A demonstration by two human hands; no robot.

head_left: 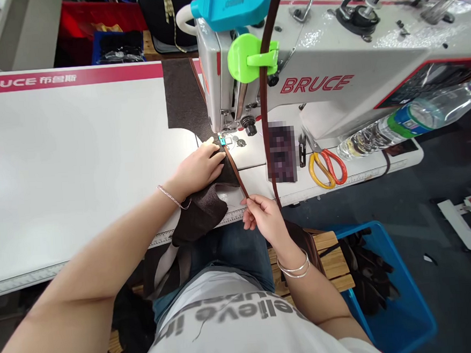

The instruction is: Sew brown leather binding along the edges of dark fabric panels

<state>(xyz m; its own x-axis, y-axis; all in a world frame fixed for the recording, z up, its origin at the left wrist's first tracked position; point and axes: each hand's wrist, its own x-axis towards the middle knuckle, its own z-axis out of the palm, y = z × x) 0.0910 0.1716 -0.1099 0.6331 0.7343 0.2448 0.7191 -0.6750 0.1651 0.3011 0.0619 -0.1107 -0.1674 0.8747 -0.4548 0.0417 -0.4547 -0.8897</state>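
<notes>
Dark brown fabric [185, 94] runs under the head of a white sewing machine [318, 84] and hangs over the table's front edge. My left hand [202, 168] lies on this fabric with fingers stretched out, close to the blue presser foot [222, 141]. Between thumb and fingers, my right hand [263, 215] pinches a narrow brown binding strip [236, 172] that leads up to the presser foot. Another length of brown strip [264, 99] hangs down in front of the machine, past a green clip [247, 58]. The needle tip is too small to make out.
Scissors [327, 167] with red and yellow handles, black thread snips [302, 150] and a water bottle [401, 122] lie right of the needle area. A blue bin [413, 298] of dark pieces stands on the floor at right, beside a wooden bench [332, 256].
</notes>
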